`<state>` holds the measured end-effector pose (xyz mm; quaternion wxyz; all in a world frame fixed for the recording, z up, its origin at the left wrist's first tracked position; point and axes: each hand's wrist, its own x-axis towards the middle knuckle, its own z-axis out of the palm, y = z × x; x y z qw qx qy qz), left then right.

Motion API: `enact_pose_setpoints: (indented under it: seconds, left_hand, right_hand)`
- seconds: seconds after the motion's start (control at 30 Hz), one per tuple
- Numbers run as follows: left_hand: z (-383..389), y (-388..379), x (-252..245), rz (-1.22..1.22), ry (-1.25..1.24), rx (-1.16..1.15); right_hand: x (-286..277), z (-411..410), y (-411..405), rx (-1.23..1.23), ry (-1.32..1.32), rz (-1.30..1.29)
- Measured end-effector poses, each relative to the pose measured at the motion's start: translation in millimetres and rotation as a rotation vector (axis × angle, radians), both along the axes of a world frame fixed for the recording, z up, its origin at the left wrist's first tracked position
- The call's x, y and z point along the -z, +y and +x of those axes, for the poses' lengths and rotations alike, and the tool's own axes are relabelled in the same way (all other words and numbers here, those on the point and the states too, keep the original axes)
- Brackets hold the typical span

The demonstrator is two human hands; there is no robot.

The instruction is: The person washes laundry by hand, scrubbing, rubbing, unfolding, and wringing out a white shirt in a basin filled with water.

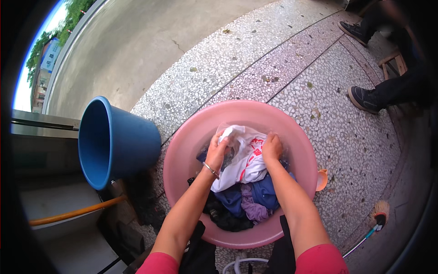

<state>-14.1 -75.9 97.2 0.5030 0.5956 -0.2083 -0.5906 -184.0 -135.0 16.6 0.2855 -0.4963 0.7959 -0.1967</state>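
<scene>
A large pink plastic basin [292, 137] stands on the floor in front of me, holding a heap of wet laundry. Over it, both my hands grip a white garment with red printing [248, 167]. My left hand [217, 154], with a bangle at the wrist, pinches one bunched end. The other side is in the fist of my right hand [272, 147]. Below the white cloth lie blue cloth [265, 193], a crumpled purple garment [253, 209] and black clothing [227, 217]. Part of the heap is hidden under the white garment and my forearms.
At the left a blue plastic bucket [135, 137] lies tipped, its mouth facing left. An orange scoop [321, 179] touches or nearly touches the basin's right side. A brush or mop [379, 212] lies at lower right. Another person's shoes [366, 99] rest on the terrazzo floor [328, 137].
</scene>
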Motion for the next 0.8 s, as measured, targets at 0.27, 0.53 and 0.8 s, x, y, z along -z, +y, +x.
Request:
enact_pose_setpoints:
  seconds: [0.27,0.53,0.8]
  left_hand:
    - [45,79,96,0.505,-0.811,0.583]
    - [51,110,96,0.867,-0.810,0.845]
    - [51,101,107,0.623,-0.827,0.729]
  right_hand:
    - [-21,25,24,-0.956,-0.084,-0.079]
    - [-43,15,40,-0.861,0.045,0.398]
    - [25,-51,23,-0.537,-0.241,0.762]
